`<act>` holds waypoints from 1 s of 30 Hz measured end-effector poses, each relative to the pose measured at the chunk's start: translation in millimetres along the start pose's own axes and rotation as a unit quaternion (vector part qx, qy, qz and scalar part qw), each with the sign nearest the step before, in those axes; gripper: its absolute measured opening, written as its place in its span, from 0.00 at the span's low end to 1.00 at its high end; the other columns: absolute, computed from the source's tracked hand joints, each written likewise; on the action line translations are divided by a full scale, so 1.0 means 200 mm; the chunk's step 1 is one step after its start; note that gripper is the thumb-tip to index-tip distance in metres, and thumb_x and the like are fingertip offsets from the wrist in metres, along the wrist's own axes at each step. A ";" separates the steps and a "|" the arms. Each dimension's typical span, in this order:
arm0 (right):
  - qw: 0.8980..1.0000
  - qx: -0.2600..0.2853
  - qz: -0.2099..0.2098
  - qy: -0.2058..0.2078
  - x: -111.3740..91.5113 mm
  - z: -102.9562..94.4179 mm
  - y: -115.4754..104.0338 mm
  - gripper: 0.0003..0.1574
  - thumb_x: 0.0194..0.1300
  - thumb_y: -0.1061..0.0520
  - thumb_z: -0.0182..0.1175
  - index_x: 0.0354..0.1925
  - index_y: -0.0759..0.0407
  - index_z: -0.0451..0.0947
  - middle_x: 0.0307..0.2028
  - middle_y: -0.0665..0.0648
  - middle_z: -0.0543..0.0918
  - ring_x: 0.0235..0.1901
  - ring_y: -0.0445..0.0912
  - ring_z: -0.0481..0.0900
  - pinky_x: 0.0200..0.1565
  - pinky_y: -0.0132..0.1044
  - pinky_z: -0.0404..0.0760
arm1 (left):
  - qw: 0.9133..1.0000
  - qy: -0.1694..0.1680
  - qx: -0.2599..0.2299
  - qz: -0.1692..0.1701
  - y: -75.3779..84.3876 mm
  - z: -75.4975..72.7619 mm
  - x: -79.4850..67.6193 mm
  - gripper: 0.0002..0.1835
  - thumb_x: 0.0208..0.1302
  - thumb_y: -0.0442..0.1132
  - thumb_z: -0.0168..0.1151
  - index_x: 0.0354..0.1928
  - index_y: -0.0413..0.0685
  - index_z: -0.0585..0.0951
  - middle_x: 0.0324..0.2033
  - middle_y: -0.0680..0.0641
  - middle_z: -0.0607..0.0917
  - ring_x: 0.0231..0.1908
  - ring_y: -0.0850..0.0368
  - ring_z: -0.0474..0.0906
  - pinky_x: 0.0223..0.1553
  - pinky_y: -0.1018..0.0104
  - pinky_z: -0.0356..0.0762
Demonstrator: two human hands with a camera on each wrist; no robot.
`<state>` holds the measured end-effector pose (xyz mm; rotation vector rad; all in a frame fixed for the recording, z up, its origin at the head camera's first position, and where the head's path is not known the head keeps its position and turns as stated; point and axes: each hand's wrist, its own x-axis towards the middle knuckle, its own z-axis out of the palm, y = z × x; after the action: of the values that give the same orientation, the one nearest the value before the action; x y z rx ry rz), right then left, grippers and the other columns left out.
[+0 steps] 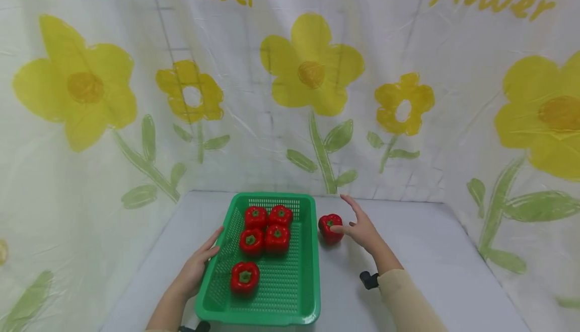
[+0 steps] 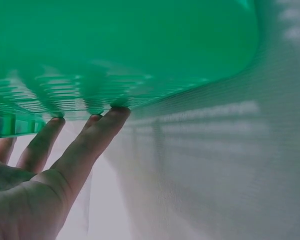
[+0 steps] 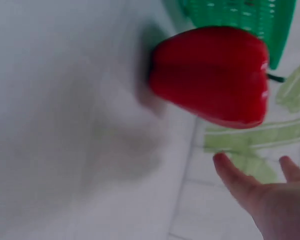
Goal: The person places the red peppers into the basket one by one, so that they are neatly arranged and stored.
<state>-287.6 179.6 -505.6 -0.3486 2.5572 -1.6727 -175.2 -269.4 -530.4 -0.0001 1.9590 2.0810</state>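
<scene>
A green plastic basket [image 1: 263, 317] holds several red bell peppers [image 1: 277, 240]. Against its left wall rest the straight fingertips of my left hand [image 1: 196, 267]; the left wrist view shows those fingers [image 2: 97, 132] touching the slotted side [image 2: 90, 95]. One more red bell pepper [image 1: 331, 228] stands on the table just right of the basket, stem up. My right hand [image 1: 362, 227] is beside it with thumb and fingers spread, holding nothing. In the right wrist view a gap lies between this hand [image 3: 285, 200] and the pepper [image 3: 212, 77].
The basket stands on a white table [image 1: 408, 251]. Behind and at both sides hangs a pale curtain [image 1: 244, 135] printed with yellow flowers. Dark bands with small devices [image 1: 369, 280] sit at the wrists.
</scene>
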 end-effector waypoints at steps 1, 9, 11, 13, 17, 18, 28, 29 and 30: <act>1.000 0.000 0.010 -0.013 0.00 0.00 0.02 0.60 0.56 0.52 0.77 0.78 0.37 0.54 0.80 0.54 0.51 0.78 0.59 0.47 0.69 0.63 0.66 | 1.000 -0.001 0.000 0.000 0.00 0.00 0.00 0.29 0.82 0.48 0.37 0.80 0.72 0.49 0.81 0.45 0.43 0.72 0.33 0.60 0.58 0.45 0.81; 0.997 -0.022 0.034 -0.065 0.04 0.00 0.08 0.63 0.55 0.52 0.76 0.78 0.32 0.52 0.80 0.54 0.51 0.79 0.60 0.44 0.71 0.72 0.55 | 1.000 -0.003 -0.008 -0.002 0.00 0.00 0.00 0.28 0.82 0.48 0.35 0.80 0.74 0.49 0.81 0.46 0.44 0.73 0.32 0.59 0.59 0.44 0.80; 0.996 -0.018 0.034 -0.077 0.04 0.01 0.09 0.62 0.55 0.53 0.76 0.78 0.34 0.52 0.80 0.55 0.52 0.79 0.62 0.45 0.71 0.72 0.55 | 1.000 -0.004 -0.010 -0.004 -0.01 0.00 0.00 0.29 0.82 0.48 0.35 0.80 0.74 0.49 0.81 0.46 0.44 0.73 0.32 0.59 0.59 0.44 0.80; 0.996 -0.011 0.038 -0.085 0.04 0.01 0.10 0.62 0.54 0.55 0.76 0.78 0.35 0.54 0.80 0.55 0.54 0.78 0.62 0.47 0.71 0.70 0.57 | 1.000 -0.004 -0.013 -0.005 -0.01 0.00 0.00 0.29 0.82 0.48 0.35 0.80 0.74 0.49 0.81 0.46 0.44 0.73 0.33 0.58 0.59 0.44 0.80; 0.995 -0.003 0.040 -0.096 0.02 0.01 0.11 0.61 0.53 0.58 0.76 0.78 0.39 0.56 0.78 0.55 0.57 0.78 0.63 0.50 0.70 0.67 0.63 | 1.000 -0.008 -0.019 -0.005 -0.01 0.01 0.00 0.29 0.82 0.48 0.36 0.80 0.73 0.49 0.81 0.46 0.43 0.73 0.33 0.58 0.60 0.45 0.79; 0.994 -0.004 0.039 -0.098 0.02 0.01 0.12 0.61 0.53 0.58 0.76 0.78 0.40 0.57 0.78 0.56 0.58 0.77 0.63 0.51 0.70 0.67 0.64 | 1.000 -0.008 -0.020 -0.005 -0.01 0.01 0.00 0.29 0.82 0.48 0.36 0.80 0.73 0.48 0.81 0.45 0.43 0.73 0.33 0.58 0.60 0.45 0.79; 0.996 0.008 0.056 -0.064 0.01 0.02 0.15 0.48 0.60 0.60 0.72 0.75 0.49 0.63 0.74 0.60 0.65 0.72 0.66 0.63 0.64 0.59 0.76 | 1.000 -0.005 -0.016 -0.003 -0.01 -0.01 0.01 0.29 0.82 0.48 0.36 0.80 0.73 0.49 0.81 0.46 0.43 0.73 0.34 0.60 0.59 0.45 0.80; 0.997 0.007 0.060 -0.056 0.01 0.02 0.16 0.49 0.60 0.60 0.72 0.75 0.50 0.64 0.74 0.60 0.66 0.71 0.66 0.64 0.63 0.58 0.77 | 1.000 -0.006 -0.016 -0.003 -0.01 -0.01 0.01 0.29 0.82 0.48 0.36 0.80 0.73 0.49 0.81 0.46 0.43 0.73 0.34 0.60 0.59 0.45 0.80; 0.997 0.007 0.066 -0.049 0.01 0.03 0.16 0.49 0.59 0.60 0.73 0.75 0.50 0.64 0.73 0.60 0.67 0.71 0.65 0.65 0.63 0.57 0.78 | 1.000 -0.009 -0.015 -0.003 -0.01 -0.01 0.01 0.29 0.82 0.48 0.36 0.80 0.73 0.49 0.81 0.46 0.43 0.73 0.33 0.60 0.59 0.45 0.80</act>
<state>-293.7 186.7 -536.3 -0.2482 2.4397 -1.5873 -176.6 -271.1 -532.8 0.0068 1.9158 2.0991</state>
